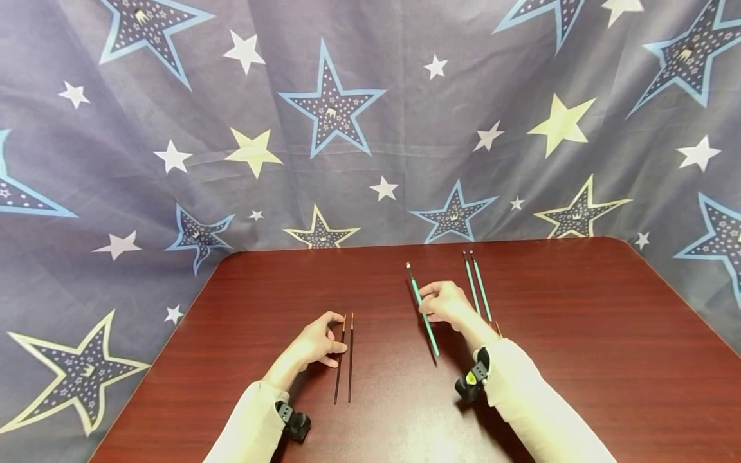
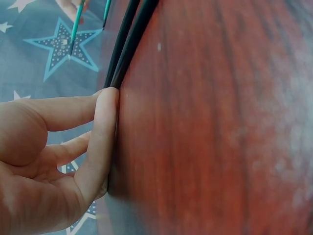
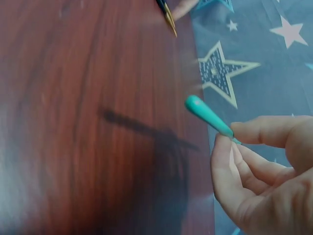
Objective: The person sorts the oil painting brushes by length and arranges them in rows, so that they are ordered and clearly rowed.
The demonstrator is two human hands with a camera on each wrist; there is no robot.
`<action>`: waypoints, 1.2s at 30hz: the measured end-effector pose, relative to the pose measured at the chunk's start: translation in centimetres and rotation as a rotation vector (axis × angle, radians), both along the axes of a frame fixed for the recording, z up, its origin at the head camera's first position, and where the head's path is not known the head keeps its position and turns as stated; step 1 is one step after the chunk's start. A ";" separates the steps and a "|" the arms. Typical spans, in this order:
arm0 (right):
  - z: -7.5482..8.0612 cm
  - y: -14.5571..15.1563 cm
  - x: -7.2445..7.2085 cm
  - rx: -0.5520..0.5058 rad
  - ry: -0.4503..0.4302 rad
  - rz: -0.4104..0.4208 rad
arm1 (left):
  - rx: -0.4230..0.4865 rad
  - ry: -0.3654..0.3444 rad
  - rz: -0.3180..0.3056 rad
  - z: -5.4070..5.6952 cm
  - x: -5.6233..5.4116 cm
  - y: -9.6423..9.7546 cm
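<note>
My right hand [image 1: 446, 302] pinches one teal chopstick [image 1: 422, 310], lifted off the table [image 1: 579, 360]; two more teal ones [image 1: 477, 286] lie just to its right. My left hand [image 1: 315, 344], fingers straight, presses against the dark pair [image 1: 345, 357] lying at its fingertips. Judged: dark pair aligned, teal sorting unfinished.

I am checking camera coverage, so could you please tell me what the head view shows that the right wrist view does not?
Only the head view shows the left hand touching the pair of dark chopsticks, two more teal chopsticks lying on the table, and both sleeves.

Only the right wrist view shows, close up, the blunt teal end and its shadow on the wood.

Both show the right hand pinching a single teal chopstick, the red-brown tabletop, and the star-patterned cloth.
</note>
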State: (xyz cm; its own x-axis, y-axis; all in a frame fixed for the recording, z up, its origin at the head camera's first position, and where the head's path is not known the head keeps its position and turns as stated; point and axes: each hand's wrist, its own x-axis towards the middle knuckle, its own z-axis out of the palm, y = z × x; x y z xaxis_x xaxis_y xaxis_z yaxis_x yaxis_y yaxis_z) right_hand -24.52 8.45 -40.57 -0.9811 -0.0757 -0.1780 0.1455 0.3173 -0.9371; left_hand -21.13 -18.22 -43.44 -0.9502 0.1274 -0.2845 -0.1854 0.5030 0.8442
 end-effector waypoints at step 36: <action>0.3 10.4 -3.7 0.075 0.042 -0.184 | -0.009 0.002 -0.002 -0.1 -0.1 -0.2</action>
